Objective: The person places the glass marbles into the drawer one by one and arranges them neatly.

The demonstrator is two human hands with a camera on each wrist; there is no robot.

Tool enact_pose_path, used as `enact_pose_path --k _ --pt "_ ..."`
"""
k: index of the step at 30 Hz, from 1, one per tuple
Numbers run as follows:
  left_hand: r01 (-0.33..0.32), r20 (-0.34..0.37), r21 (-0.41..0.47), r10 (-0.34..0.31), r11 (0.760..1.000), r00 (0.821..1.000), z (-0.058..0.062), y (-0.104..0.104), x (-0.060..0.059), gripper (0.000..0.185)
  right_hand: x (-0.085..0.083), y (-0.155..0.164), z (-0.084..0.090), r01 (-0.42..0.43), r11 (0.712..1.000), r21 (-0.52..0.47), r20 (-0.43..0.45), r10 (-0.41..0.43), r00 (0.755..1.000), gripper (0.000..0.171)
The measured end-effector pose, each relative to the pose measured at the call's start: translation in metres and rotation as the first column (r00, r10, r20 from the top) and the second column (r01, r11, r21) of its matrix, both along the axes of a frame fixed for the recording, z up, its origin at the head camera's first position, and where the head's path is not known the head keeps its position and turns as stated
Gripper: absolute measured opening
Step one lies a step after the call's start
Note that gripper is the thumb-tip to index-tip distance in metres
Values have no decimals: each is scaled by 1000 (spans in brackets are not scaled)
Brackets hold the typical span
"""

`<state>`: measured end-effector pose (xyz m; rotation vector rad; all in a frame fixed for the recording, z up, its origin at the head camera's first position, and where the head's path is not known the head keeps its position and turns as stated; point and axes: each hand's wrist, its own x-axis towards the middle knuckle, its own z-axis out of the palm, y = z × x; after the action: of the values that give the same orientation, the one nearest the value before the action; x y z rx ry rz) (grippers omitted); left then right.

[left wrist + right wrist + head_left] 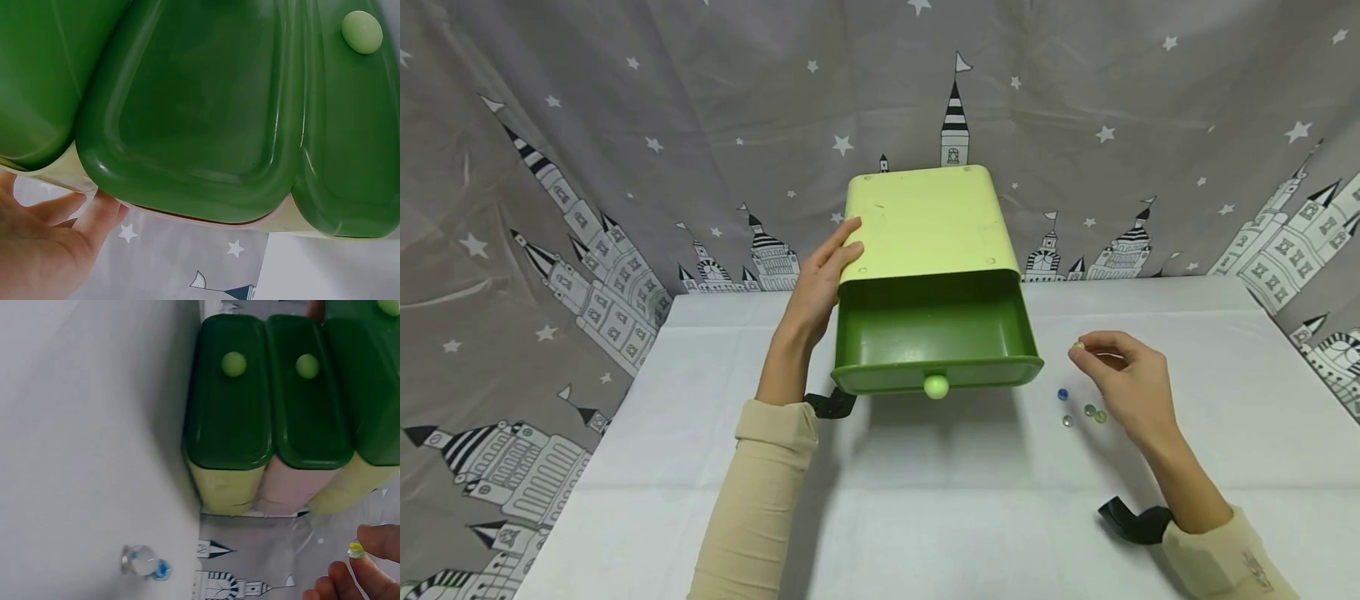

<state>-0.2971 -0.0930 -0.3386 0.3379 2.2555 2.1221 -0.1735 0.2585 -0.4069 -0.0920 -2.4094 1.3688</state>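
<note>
A small drawer cabinet (928, 221) with a pale yellow top stands on the white cloth. Its green top drawer (936, 321) is pulled out, and the inside that shows is bare. Against the cabinet's left side rests my left hand (818, 283), fingers extended near the top corner. My right hand (1123, 379) is raised to the right of the drawer, pinching a clear marble (355, 550) with yellow in it between thumb and fingertips. Below that hand lie several loose marbles, among them a blue marble (1063, 394) and a yellowish marble (1101, 417).
Two lower drawers show closed in the right wrist view, a middle drawer (312, 412) in a pink casing and a bottom drawer (228, 415) in a yellow one. Behind the cabinet hangs a grey curtain (737, 100) printed with castles and stars. White cloth (940, 517) covers the table.
</note>
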Motion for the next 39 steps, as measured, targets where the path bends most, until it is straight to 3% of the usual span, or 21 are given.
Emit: enact_pose_path --k 6,12,21,32,39 --pt "9 -8 21 -8 1000 1000 0 0 0 48 7 -6 10 -12 1000 5 -55 13 998 22" --pt "7 -26 4 -7 1000 1000 0 -1 0 48 13 -13 16 -10 1000 24 -164 14 986 15" --pt "13 -35 -2 -13 1000 999 0 -1 0 49 20 -21 27 -50 998 -26 -240 42 970 13" --pt "35 -34 -13 -35 999 999 0 -1 0 49 20 -27 28 -136 989 -50 -387 106 916 16" --pt "34 -31 -9 -34 999 999 -1 -2 0 49 18 -32 30 -181 980 -77 -430 131 893 20"
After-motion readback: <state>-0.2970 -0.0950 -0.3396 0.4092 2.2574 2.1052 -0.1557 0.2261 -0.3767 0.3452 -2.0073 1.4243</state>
